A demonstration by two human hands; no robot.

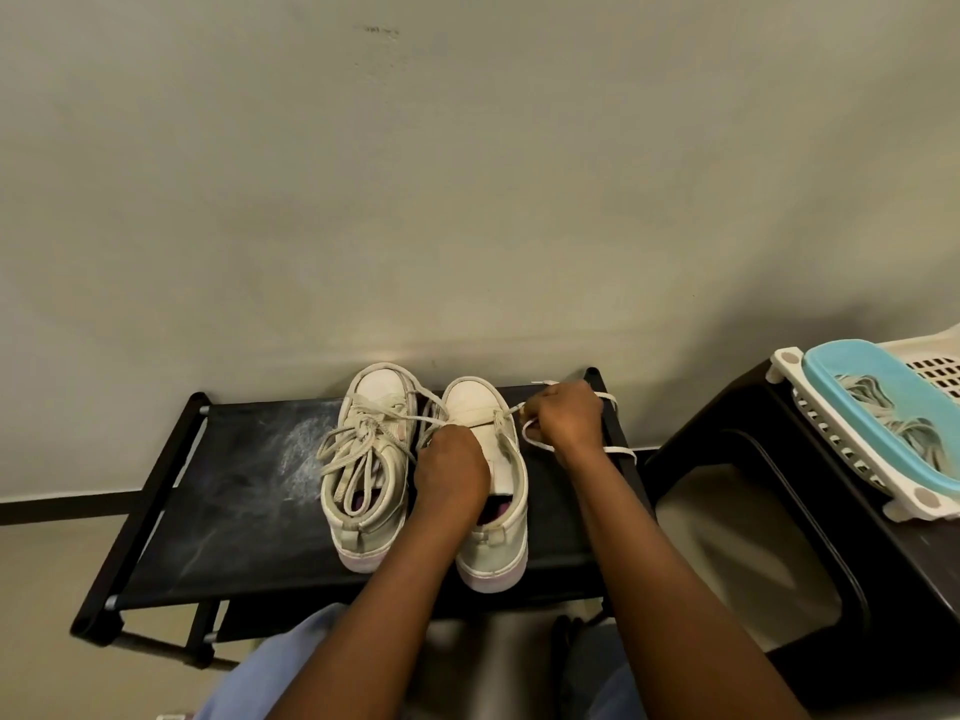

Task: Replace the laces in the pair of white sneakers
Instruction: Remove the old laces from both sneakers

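Two white sneakers stand side by side on a black rack shelf (234, 491), toes toward the wall. The left sneaker (363, 459) carries a loosely tied greyish lace (353, 439). My left hand (452, 470) rests curled on the tongue and left side of the right sneaker (493, 491), and what its fingers hold is hidden. My right hand (563, 418) pinches a white lace (535, 441) just right of that sneaker's toe eyelets. This lace loops under the hand and trails to the right across the shelf.
The shelf's left half shows pale dusty smears. A black stool or table (779, 537) stands to the right, bearing a white slatted basket (810, 423) with a blue tray (883, 407) that holds a bundle of laces (898, 413). A plain wall is right behind the rack.
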